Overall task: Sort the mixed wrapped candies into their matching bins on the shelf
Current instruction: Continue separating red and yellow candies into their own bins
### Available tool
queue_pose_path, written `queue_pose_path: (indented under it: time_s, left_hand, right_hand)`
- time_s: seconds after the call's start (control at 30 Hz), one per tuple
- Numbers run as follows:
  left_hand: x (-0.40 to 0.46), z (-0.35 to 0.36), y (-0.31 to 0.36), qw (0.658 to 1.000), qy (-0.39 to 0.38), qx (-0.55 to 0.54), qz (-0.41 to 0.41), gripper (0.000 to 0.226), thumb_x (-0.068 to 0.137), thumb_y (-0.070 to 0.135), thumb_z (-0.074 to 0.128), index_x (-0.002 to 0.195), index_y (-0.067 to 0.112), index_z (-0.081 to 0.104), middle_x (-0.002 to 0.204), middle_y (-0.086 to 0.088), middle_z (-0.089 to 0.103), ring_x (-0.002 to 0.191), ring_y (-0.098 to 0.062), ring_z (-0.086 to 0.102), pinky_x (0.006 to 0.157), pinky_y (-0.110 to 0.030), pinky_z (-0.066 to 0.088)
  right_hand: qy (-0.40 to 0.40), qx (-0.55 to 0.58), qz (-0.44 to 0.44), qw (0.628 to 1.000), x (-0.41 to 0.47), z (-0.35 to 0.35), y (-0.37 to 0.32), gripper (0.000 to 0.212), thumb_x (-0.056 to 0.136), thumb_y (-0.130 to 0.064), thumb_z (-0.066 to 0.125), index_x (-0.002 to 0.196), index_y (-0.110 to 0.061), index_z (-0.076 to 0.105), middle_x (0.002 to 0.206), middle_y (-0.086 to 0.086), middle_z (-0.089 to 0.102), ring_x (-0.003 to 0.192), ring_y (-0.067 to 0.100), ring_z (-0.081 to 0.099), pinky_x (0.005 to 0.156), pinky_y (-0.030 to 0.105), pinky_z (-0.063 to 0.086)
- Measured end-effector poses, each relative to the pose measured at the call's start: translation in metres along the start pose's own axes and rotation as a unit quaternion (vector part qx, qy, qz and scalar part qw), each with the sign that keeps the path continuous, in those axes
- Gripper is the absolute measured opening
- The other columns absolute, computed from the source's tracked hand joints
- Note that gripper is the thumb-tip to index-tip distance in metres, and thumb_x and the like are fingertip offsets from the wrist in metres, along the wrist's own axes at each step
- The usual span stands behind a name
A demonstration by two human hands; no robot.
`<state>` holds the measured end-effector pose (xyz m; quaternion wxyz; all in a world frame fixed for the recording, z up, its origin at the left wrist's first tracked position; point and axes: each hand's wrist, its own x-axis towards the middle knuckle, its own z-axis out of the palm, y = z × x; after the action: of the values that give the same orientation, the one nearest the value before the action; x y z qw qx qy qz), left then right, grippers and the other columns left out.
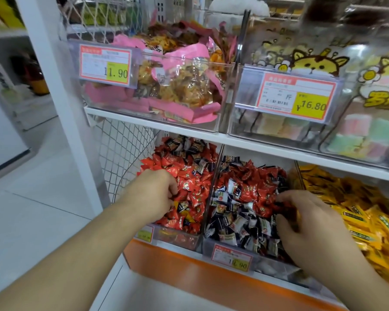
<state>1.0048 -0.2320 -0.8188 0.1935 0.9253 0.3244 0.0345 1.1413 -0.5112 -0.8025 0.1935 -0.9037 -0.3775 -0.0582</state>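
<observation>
Two clear bins stand side by side on the lower shelf. The left bin [177,237] holds mostly red wrapped candies [194,187] with a few dark ones [190,147] at the back. The middle bin [252,264] holds dark and white wrapped candies [236,221] mixed with red ones [256,176]. My left hand [154,196] is in the left bin, fingers curled into the red candies. My right hand [305,216] is over the right side of the middle bin, fingers curled round several red candies [285,204].
A bin of yellow wrapped candies [357,209] is at the right. On the upper shelf stand a bin of pink snack packs [166,86] and a bin of marshmallow bags [346,97], with price tags [105,66] in front. A white upright post [61,86] stands at the left.
</observation>
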Motion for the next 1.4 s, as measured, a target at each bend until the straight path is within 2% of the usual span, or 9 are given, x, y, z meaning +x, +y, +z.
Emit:
queue_pose_path:
  time_s: [0.13, 0.37, 0.57, 0.7, 0.9, 1.1, 1.17, 1.3, 1.4]
  left_hand:
    - [0.003, 0.003, -0.002, 1.000, 0.012, 0.012, -0.012, 0.029, 0.082, 0.012, 0.075, 0.072, 0.038, 0.069, 0.082, 0.010, 0.073, 0.074, -0.011, 0.072, 0.071, -0.034, 0.063]
    - [-0.003, -0.007, 0.004, 0.998, 0.058, 0.003, -0.002, 0.030, 0.092, 0.011, 0.064, 0.078, 0.037, 0.067, 0.077, 0.013, 0.072, 0.071, -0.007, 0.068, 0.067, -0.031, 0.060]
    - [-0.021, -0.031, 0.022, 0.976, 0.131, -0.172, -0.010, 0.021, 0.095, 0.014, 0.069, 0.092, 0.034, 0.073, 0.075, 0.013, 0.074, 0.076, -0.003, 0.070, 0.067, -0.027, 0.056]
    - [-0.039, -0.031, 0.052, 0.892, 0.058, -0.445, -0.050, 0.011, 0.095, 0.004, 0.071, 0.099, 0.014, 0.075, 0.083, -0.006, 0.078, 0.082, -0.017, 0.078, 0.079, -0.031, 0.063]
    - [-0.057, -0.018, 0.096, 0.803, -0.019, -0.592, -0.063, 0.011, 0.093, -0.002, 0.070, 0.101, 0.002, 0.076, 0.090, -0.016, 0.078, 0.088, -0.028, 0.078, 0.077, -0.034, 0.064]
    - [-0.071, -0.005, 0.122, 0.753, -0.120, -0.644, -0.062, 0.016, 0.091, -0.001, 0.070, 0.105, 0.001, 0.076, 0.098, -0.020, 0.077, 0.093, -0.032, 0.077, 0.076, -0.035, 0.064]
    - [-0.073, -0.002, 0.126, 0.776, -0.128, -0.616, -0.045, 0.014, 0.093, 0.003, 0.070, 0.104, 0.007, 0.077, 0.099, -0.015, 0.078, 0.093, -0.027, 0.077, 0.079, -0.034, 0.064]
    - [-0.068, 0.001, 0.115, 0.934, -0.004, -0.348, 0.078, 0.011, 0.095, 0.025, 0.072, 0.098, 0.035, 0.074, 0.094, 0.019, 0.074, 0.092, 0.003, 0.068, 0.072, -0.010, 0.052]
    - [-0.063, -0.002, 0.099, 0.964, 0.054, -0.220, 0.141, 0.018, 0.093, 0.027, 0.072, 0.103, 0.042, 0.067, 0.096, 0.022, 0.068, 0.098, 0.010, 0.059, 0.077, -0.009, 0.049]
  right_hand:
    - [-0.002, 0.005, -0.003, 1.000, -0.001, -0.001, -0.003, 0.039, 0.084, -0.012, 0.077, 0.122, -0.017, 0.067, 0.108, -0.015, 0.053, 0.103, 0.008, 0.055, 0.092, 0.021, 0.041]
    - [-0.008, 0.024, -0.001, 1.000, -0.003, -0.006, -0.001, 0.038, 0.085, -0.012, 0.076, 0.121, -0.018, 0.067, 0.107, -0.016, 0.053, 0.101, 0.004, 0.049, 0.092, 0.018, 0.039]
    - [-0.010, 0.021, -0.007, 1.000, -0.003, -0.007, 0.000, 0.037, 0.089, -0.017, 0.071, 0.126, -0.019, 0.065, 0.113, -0.014, 0.057, 0.111, 0.012, 0.059, 0.092, 0.017, 0.042]
    - [0.001, 0.054, -0.034, 0.998, -0.006, -0.007, -0.011, 0.049, 0.094, -0.028, 0.066, 0.141, -0.030, 0.050, 0.136, -0.015, 0.055, 0.128, 0.006, 0.051, 0.108, 0.025, 0.046]
    - [-0.022, 0.082, -0.089, 0.992, -0.017, -0.012, -0.030, 0.066, 0.098, -0.053, 0.058, 0.154, -0.043, 0.023, 0.151, -0.029, 0.030, 0.139, -0.007, 0.029, 0.106, 0.010, 0.024]
    - [0.035, 0.057, -0.088, 0.994, -0.021, -0.011, -0.022, 0.043, 0.098, -0.041, 0.063, 0.138, -0.034, 0.049, 0.124, -0.019, 0.055, 0.113, 0.003, 0.052, 0.094, 0.024, 0.051]
    - [0.052, 0.032, -0.076, 0.995, -0.021, -0.014, -0.016, 0.031, 0.097, -0.038, 0.065, 0.127, -0.031, 0.058, 0.110, -0.016, 0.059, 0.100, 0.006, 0.055, 0.082, 0.027, 0.054]
    - [0.079, -0.050, 0.018, 0.996, -0.016, -0.032, 0.013, 0.017, 0.096, -0.040, 0.060, 0.110, -0.029, 0.060, 0.095, -0.011, 0.061, 0.088, 0.015, 0.057, 0.067, 0.034, 0.053]
    - [0.092, -0.142, 0.158, 0.973, -0.007, -0.050, 0.049, 0.028, 0.091, -0.036, 0.065, 0.106, -0.012, 0.063, 0.093, 0.010, 0.066, 0.089, 0.034, 0.060, 0.070, 0.041, 0.055]
